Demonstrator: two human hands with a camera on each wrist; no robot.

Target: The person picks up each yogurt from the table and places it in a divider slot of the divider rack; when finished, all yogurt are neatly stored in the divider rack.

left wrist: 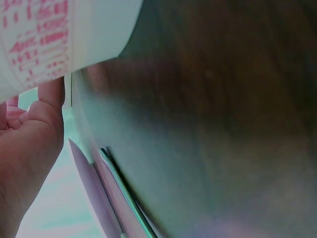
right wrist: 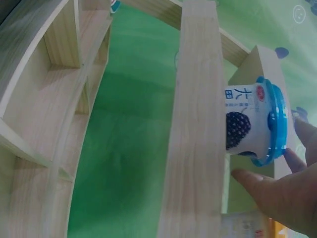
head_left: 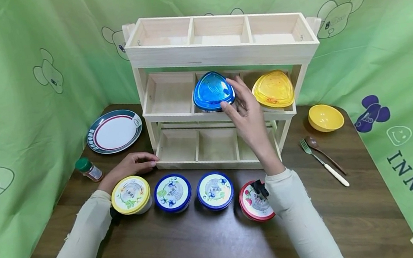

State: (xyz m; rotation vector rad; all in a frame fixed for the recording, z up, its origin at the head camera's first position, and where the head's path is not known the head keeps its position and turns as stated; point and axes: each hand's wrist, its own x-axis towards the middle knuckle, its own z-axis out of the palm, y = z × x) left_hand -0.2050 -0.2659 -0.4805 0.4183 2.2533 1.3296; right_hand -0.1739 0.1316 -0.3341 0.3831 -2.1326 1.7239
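A yogurt tub with a blue lid [head_left: 213, 90] sits in the middle compartment of the wooden rack's [head_left: 220, 54] middle tier. In the right wrist view its white side [right wrist: 242, 116] shows a dark berry print. My right hand [head_left: 245, 112] is spread around its right side, fingertips at the lid's edge, with the thumb apart from the tub below it in that wrist view. My left hand [head_left: 134, 163] touches the rack's lower left corner with its fingertips. Beside that wrist stands a yellow-lidded tub [head_left: 131, 194]; its printed side [left wrist: 39, 44] partly covers the hand in the left wrist view.
A yellow-lidded tub [head_left: 274, 88] occupies the middle tier's right compartment. In front stand two blue-rimmed tubs [head_left: 172, 193] and a red-rimmed tub [head_left: 254, 203], partly behind my right sleeve. A plate [head_left: 113, 133] and green-capped jar [head_left: 89, 169] lie left; a bowl [head_left: 325, 119], fork [head_left: 324, 163] and spoon [head_left: 325, 154] right.
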